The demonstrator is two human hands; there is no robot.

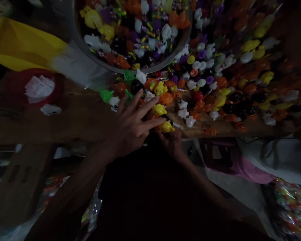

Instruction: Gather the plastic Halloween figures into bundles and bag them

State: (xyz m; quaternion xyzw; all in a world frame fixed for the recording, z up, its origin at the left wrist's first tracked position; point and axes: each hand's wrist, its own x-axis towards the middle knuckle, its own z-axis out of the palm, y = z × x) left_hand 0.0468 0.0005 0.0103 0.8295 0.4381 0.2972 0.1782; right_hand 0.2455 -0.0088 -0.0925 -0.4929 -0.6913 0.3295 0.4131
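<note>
My left hand (136, 122) reaches over a cluster of small plastic figures at the table's near edge, its fingers spread. Under and around its fingertips are a black figure (136, 86), a yellow figure (159, 109) and an orange figure (166, 99). Another yellow figure (166, 127) lies between my two hands. Low at the edge, my right hand (174, 142) sits in shadow just beneath that figure; its fingers are largely hidden, so any hold cannot be made out. Left of the cluster are a green figure (106, 95) and a white skull-like figure (114, 103).
A metal bowl (150, 69) full of figures and candy-coloured tubes stands at the back. Many loose figures (220, 100) cover the right side. At left are a red dish (57, 88) with paper slips, a yellow bag (22, 43) and a lone white figure (50, 109). A pink stool (251, 170) stands below.
</note>
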